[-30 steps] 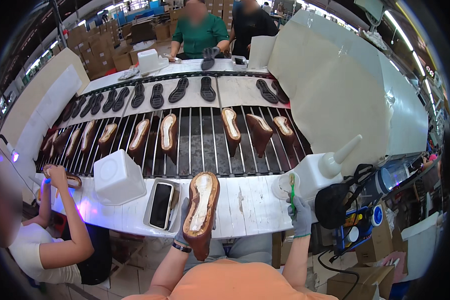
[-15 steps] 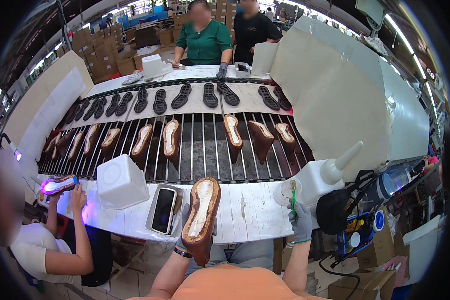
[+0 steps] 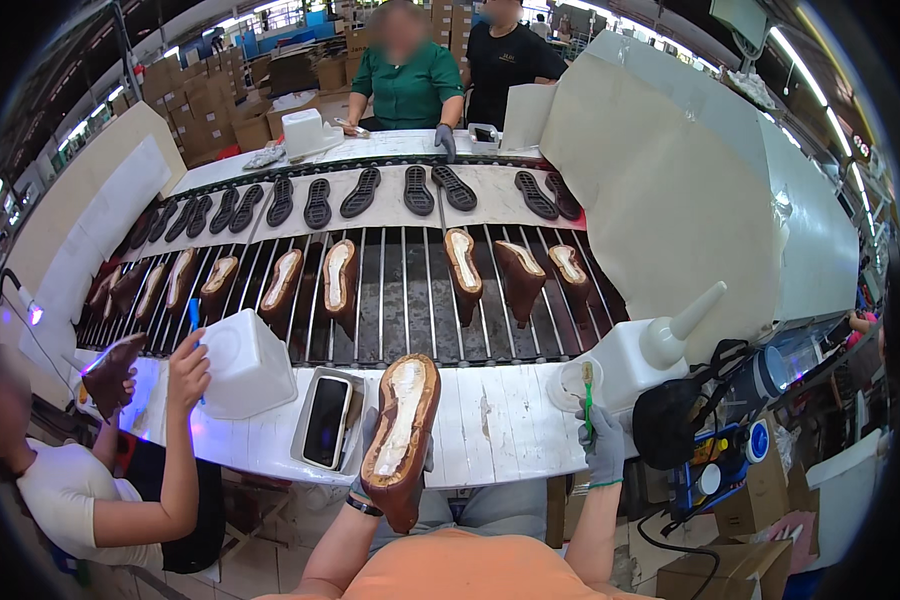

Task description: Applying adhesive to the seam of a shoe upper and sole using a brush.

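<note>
My left hand [image 3: 368, 430], in a grey glove, grips a brown lasted shoe upper [image 3: 404, 425]. Its underside faces up, with a whitish strip down the middle and a tan rim. Off to the right, my gloved right hand [image 3: 603, 455] is closed around a green-handled brush [image 3: 587, 410]. The brush's head points away from me, over a round white tub [image 3: 566, 386] beside a large white bottle with a long nozzle [image 3: 660, 340]. The upper and the brush are well apart.
Beyond the white table [image 3: 480, 415] runs a rack of metal bars [image 3: 400, 300] with several brown uppers; black soles [image 3: 360, 192] lie behind it. A phone [image 3: 327, 420] in a tray and a white box [image 3: 245, 365] stand left. Co-workers are at the left and far side.
The co-worker at the left has tilted their shoe upper over and lifted a blue-handled tool away from it. My two hands, the upper and the brush have hardly moved.
</note>
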The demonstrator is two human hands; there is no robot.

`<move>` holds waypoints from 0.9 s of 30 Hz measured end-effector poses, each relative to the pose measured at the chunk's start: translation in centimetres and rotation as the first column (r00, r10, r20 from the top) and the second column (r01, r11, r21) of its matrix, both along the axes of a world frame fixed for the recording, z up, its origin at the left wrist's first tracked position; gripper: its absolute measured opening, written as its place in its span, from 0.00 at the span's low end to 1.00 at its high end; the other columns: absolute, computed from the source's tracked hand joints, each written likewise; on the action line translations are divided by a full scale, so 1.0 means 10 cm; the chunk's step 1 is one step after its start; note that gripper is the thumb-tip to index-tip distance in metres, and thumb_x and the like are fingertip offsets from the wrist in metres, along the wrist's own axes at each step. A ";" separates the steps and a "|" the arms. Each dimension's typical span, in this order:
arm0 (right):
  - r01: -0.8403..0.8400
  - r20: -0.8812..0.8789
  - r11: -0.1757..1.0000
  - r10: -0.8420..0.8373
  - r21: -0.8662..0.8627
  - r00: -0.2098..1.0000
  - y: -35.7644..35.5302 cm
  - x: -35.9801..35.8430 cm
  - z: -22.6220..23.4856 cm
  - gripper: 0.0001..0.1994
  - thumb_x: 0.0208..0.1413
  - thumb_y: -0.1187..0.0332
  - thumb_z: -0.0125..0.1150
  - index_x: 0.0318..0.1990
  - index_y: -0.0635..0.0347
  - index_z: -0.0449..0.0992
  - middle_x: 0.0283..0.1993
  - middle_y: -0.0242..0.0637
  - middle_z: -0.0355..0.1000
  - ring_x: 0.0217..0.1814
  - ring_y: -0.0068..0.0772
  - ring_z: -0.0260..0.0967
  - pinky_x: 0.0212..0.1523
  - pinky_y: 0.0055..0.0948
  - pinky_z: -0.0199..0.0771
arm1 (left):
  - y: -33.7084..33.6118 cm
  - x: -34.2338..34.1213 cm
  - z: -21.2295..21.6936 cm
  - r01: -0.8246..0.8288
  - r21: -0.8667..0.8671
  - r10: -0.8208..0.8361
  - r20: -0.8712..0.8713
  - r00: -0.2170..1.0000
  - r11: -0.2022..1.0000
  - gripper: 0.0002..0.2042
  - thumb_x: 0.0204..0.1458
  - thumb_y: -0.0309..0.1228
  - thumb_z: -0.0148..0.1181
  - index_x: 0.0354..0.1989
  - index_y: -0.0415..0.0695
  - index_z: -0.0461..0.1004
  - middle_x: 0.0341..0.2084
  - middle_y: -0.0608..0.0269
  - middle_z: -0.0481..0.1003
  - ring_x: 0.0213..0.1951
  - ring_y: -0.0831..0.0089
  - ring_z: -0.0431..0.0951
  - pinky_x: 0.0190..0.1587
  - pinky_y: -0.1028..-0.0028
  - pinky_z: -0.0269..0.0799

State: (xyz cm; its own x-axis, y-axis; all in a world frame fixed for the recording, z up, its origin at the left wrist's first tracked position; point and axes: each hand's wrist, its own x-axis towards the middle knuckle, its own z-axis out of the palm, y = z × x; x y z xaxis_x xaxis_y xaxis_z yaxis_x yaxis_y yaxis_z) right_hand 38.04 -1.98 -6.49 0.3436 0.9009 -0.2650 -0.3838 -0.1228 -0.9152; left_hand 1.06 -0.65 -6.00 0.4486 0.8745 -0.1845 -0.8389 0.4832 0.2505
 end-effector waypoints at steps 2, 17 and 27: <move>0.004 0.011 1.000 -0.004 -0.006 1.000 0.00 -0.01 0.00 0.14 0.61 0.65 0.56 0.48 0.65 0.76 0.32 0.34 0.75 0.19 0.14 0.62 0.19 0.13 0.59 | 0.00 0.01 0.00 -0.013 -0.024 0.013 0.014 1.000 1.000 0.36 0.57 0.61 0.40 0.55 0.35 0.64 0.28 0.46 0.72 0.25 0.58 0.74 0.28 0.63 0.72; 0.011 0.025 1.000 -0.011 -0.019 1.000 0.02 -0.01 -0.03 0.14 0.61 0.65 0.56 0.48 0.66 0.76 0.32 0.34 0.74 0.19 0.14 0.59 0.19 0.14 0.57 | 0.04 -0.08 -0.28 0.149 0.136 -0.197 0.492 0.848 0.979 0.26 0.62 0.44 0.48 0.63 0.40 0.58 0.58 0.46 0.67 0.54 0.53 0.72 0.57 0.55 0.70; 0.011 0.025 1.000 -0.011 -0.022 1.000 0.00 0.00 -0.01 0.14 0.61 0.65 0.56 0.48 0.66 0.76 0.32 0.34 0.74 0.20 0.14 0.61 0.19 0.14 0.58 | 0.03 -0.06 -0.12 0.148 0.154 -0.200 0.411 0.889 0.977 0.34 0.56 0.55 0.52 0.63 0.41 0.60 0.53 0.45 0.71 0.49 0.51 0.76 0.50 0.54 0.75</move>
